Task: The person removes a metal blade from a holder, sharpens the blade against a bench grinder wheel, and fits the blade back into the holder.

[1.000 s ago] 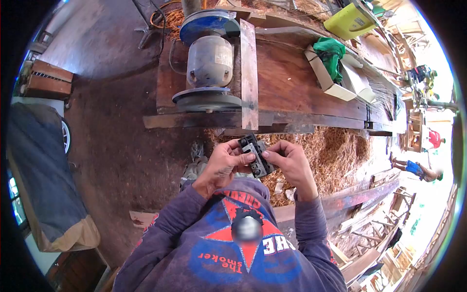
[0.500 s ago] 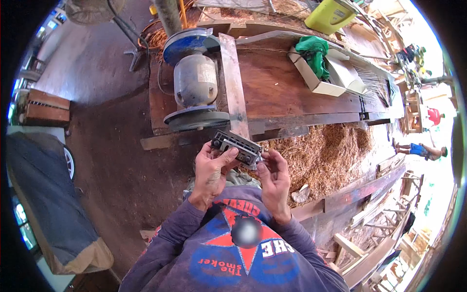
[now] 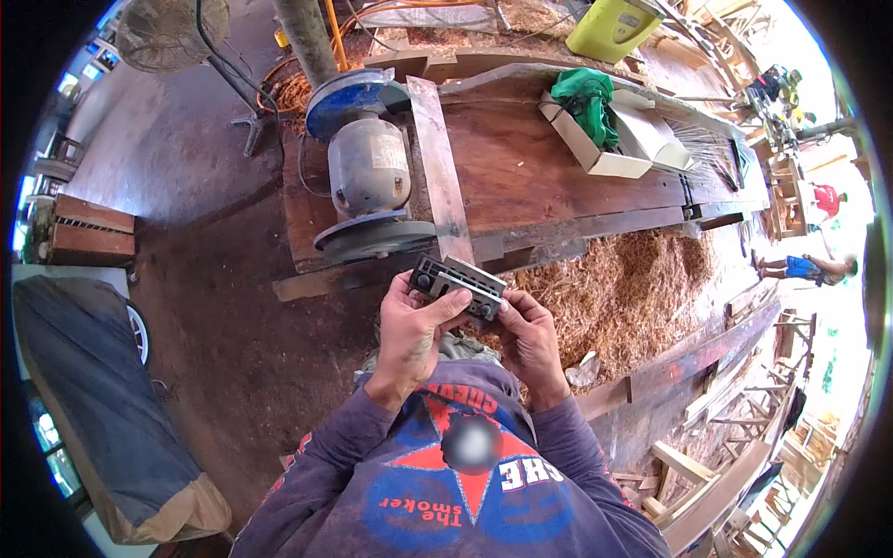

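Note:
In front of my chest I hold a small dark metal block [image 3: 458, 286] with a long slot and a round knob near each end; its exact kind I cannot make out. My left hand [image 3: 409, 325] grips its left end, thumb lying along the near side. My right hand [image 3: 530, 337] pinches its right end between thumb and curled fingers. Just beyond the block stands a bench grinder [image 3: 369, 167] with a blue guard and a grey wheel [image 3: 377, 238] on the near side. A long flat board [image 3: 441, 172] lies beside the grinder.
The wooden workbench [image 3: 507, 172] carries an open white box [image 3: 609, 160] with green cloth. Wood shavings [image 3: 623, 288] heap below the bench. A yellow-green container [image 3: 614, 30] is behind, a fan [image 3: 172, 33] upper left, a covered object [image 3: 98, 400] left. People [image 3: 805, 268] are far right.
My right-hand fingers have closed in on the block's right end, and the block has turned slightly. The whole view has shifted a little with my head.

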A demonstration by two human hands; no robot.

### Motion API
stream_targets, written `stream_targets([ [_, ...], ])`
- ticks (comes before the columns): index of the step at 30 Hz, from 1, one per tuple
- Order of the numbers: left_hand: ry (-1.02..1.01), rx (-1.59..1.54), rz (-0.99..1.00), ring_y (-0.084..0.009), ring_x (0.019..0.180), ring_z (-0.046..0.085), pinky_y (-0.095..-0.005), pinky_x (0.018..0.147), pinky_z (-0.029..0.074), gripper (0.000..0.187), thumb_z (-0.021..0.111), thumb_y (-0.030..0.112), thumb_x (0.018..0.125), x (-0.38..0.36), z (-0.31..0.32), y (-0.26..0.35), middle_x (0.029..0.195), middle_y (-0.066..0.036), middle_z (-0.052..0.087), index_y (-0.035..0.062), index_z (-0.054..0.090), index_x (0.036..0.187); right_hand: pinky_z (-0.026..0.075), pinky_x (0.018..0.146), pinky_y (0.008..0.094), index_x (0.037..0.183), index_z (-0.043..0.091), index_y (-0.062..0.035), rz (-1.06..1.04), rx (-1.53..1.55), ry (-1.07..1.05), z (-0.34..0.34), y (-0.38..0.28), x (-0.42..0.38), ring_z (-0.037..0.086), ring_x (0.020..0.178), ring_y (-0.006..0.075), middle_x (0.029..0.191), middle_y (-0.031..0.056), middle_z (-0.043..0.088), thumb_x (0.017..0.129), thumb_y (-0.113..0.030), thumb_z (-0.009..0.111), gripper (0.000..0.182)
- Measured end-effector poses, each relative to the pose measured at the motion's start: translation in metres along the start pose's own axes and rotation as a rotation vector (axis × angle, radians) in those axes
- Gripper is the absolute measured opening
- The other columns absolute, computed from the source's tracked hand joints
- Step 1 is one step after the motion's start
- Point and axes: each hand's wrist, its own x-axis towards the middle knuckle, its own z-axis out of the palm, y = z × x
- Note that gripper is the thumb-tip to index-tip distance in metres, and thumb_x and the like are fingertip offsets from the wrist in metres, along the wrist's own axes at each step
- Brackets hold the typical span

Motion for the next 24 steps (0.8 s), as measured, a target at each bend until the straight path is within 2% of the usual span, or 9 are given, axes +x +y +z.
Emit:
stream_targets([
  [4,-0.007,0.019,-0.007,-0.0210,0.091,0.070,-0.0357,0.077,0.063,0.038,0.073,-0.007,0.083,0.001,-0.007,0.000,0.101,-0.011,0.067,0.0022,0.050,0.111,0.059,0.074,0.0331,0.112,0.062,0.0025,0.023,-0.025,-0.017,0.001,-0.004,-0.001,0.069,0.087,0.0188,0.101,0.0111,0.069,0.097,-0.008,0.062,0.019],
  [10,-0.046,-0.018,-0.118,-0.0209,0.089,0.070,-0.0363,0.078,0.062,0.035,0.074,-0.006,0.082,0.007,-0.023,0.003,0.099,-0.009,0.069,0.0027,0.053,0.108,0.058,0.072,0.0311,0.111,0.063,0.0025,-0.008,-0.197,0.025,0.011,-0.006,-0.005,0.067,0.082,0.0159,0.098,0.0101,0.069,0.097,-0.009,0.062,0.018],
  [11,-0.058,-0.018,-0.128,-0.0204,0.090,0.070,-0.0363,0.078,0.061,0.030,0.073,-0.005,0.083,0.007,-0.025,0.003,0.100,-0.009,0.069,0.0038,0.058,0.108,0.058,0.072,0.0311,0.111,0.063,0.0025,-0.012,-0.195,0.027,0.016,-0.007,-0.007,0.067,0.082,0.0159,0.098,0.0101,0.069,0.097,-0.009,0.062,0.018],
  [14,-0.051,-0.026,-0.118,-0.0205,0.092,0.069,-0.0375,0.081,0.060,0.027,0.071,-0.003,0.085,0.007,-0.027,-0.001,0.101,-0.008,0.070,0.0043,0.061,0.109,0.058,0.072,0.0309,0.110,0.063,0.0022,-0.157,-0.325,0.145,0.036,-0.004,-0.014,0.067,0.082,0.0148,0.096,0.0085,0.069,0.098,-0.011,0.062,0.018],
  [16,-0.031,-0.030,-0.101,-0.0210,0.093,0.069,-0.0387,0.083,0.060,0.027,0.070,-0.003,0.085,0.006,-0.026,-0.002,0.101,-0.008,0.070,0.0039,0.061,0.110,0.054,0.071,0.0242,0.106,0.065,-0.0002,-0.380,-0.332,0.275,0.046,0.002,-0.020,0.063,0.081,0.0091,0.092,0.0029,0.067,0.097,-0.013,0.065,0.016],
  [17,-0.019,-0.005,-0.068,-0.0211,0.093,0.069,-0.0392,0.083,0.060,0.027,0.070,-0.002,0.086,0.005,-0.025,-0.003,0.102,-0.008,0.070,0.0039,0.059,0.111,0.054,0.071,0.0242,0.106,0.065,-0.0002,-0.377,-0.332,0.275,0.043,0.001,-0.020,0.063,0.081,0.0091,0.092,0.0029,0.067,0.097,-0.013,0.065,0.016],
  [19,-0.009,0.025,-0.042,-0.0213,0.094,0.069,-0.0396,0.083,0.059,0.027,0.070,0.000,0.087,0.002,-0.025,-0.004,0.103,-0.008,0.069,0.0039,0.058,0.112,0.054,0.070,0.0255,0.106,0.064,0.0020,-0.304,-0.638,0.198,0.039,-0.002,-0.021,0.063,0.079,0.0096,0.091,0.0048,0.067,0.098,-0.014,0.063,0.018],
  [20,-0.031,0.016,-0.032,-0.0211,0.094,0.069,-0.0397,0.083,0.060,0.026,0.069,0.001,0.089,0.002,-0.024,-0.004,0.104,-0.008,0.069,0.0043,0.058,0.112,0.050,0.068,0.0221,0.103,0.065,0.0022,-0.292,-0.639,0.195,0.042,-0.002,-0.018,0.061,0.077,0.0071,0.088,0.0033,0.067,0.097,-0.013,0.065,0.016],
  [24,-0.063,-0.041,-0.046,-0.0202,0.095,0.069,-0.0392,0.082,0.060,0.022,0.067,0.005,0.092,0.003,-0.024,-0.002,0.104,-0.007,0.069,0.0058,0.057,0.111,0.049,0.067,0.0206,0.100,0.066,0.0021,-0.211,-0.602,0.225,0.046,-0.007,-0.016,0.060,0.075,0.0062,0.084,0.0016,0.067,0.095,-0.012,0.068,0.015],
])
